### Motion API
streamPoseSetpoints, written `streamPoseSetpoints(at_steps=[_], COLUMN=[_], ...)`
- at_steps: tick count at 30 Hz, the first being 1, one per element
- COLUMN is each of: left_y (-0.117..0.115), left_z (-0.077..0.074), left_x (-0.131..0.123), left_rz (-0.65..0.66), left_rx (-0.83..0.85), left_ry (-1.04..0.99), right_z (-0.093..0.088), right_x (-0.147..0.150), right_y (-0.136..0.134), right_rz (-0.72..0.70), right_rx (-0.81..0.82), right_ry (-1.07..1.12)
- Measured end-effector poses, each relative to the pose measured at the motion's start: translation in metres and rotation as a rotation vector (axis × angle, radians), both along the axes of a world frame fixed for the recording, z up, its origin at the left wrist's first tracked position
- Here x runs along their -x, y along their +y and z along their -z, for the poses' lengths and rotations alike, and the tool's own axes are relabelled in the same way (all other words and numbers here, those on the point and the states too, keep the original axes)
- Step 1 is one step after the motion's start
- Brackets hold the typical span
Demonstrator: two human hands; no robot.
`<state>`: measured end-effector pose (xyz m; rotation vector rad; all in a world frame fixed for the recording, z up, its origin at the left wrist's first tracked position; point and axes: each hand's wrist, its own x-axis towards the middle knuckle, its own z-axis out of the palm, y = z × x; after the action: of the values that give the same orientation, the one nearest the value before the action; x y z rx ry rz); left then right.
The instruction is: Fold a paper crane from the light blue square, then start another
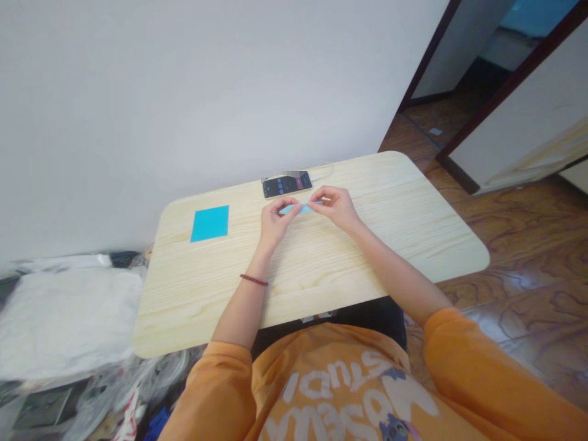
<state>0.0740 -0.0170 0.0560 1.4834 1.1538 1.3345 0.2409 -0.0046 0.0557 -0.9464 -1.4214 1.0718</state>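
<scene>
Between my two hands is a small piece of folded light-blue paper (305,209), held above the middle of the table. My left hand (277,222) pinches its left end between thumb and fingers. On the other end, the thumb and fingertips of my right hand (336,207) are closed in a pinch. My fingers cover both ends, so the full shape of the paper is hidden. Off to the left, a flat square of bright blue paper (210,224) lies on the tabletop.
A phone (287,184) with a lit screen lies behind my hands, a white cable (325,173) running from it. The pale wooden table (202,306) stands against a white wall. Left of it are a white bundle (68,318) and plastic bags. A doorway is at the right.
</scene>
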Motion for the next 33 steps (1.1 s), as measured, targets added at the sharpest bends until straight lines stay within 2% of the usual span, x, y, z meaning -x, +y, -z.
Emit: streamPoseSetpoints(at_steps=[6,17,25,29,33], left_y=[0.000,0.003,0.006,0.005,0.003], left_z=[0.002,0.007,0.007,0.007,0.008], left_x=[-0.001,-0.001,0.007,0.004,0.000], left_rz=[-0.001,0.025,-0.048,-0.033,-0.039], left_rx=[-0.031,-0.024,-0.001,-0.001,-0.024], left_ry=[0.020,0.025,0.031,0.032,0.044], right_z=[-0.001,-0.004,-0.004,0.000,0.002], right_x=[0.004,-0.004,-0.011,-0.003,0.001], right_y=[-0.003,0.001,0.008,0.005,0.001], right_rz=[0.000,0.003,0.051,-0.023,-0.020], right_rx=[0.045,0.022,0.049,0.070,0.039], right_ry=[-0.019,-0.097,0.016,0.005,-0.042])
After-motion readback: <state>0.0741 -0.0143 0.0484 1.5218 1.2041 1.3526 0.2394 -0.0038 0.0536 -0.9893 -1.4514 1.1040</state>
